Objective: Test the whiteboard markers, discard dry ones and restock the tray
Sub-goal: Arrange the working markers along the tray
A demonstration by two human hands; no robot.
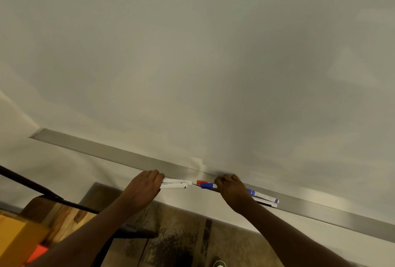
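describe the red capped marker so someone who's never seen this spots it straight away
Follow the whiteboard down to the long metal tray along its lower edge. Between the left hand and right hand there lies the red-capped marker. Its cap is the only red one, just behind a blue-capped marker and right of white barrels.

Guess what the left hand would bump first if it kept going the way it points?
Likely the tray: the left hand, gripping a white marker, points up-right at it, knuckles seemingly at its edge. The whiteboard rises just behind. Depth is hard to judge here.
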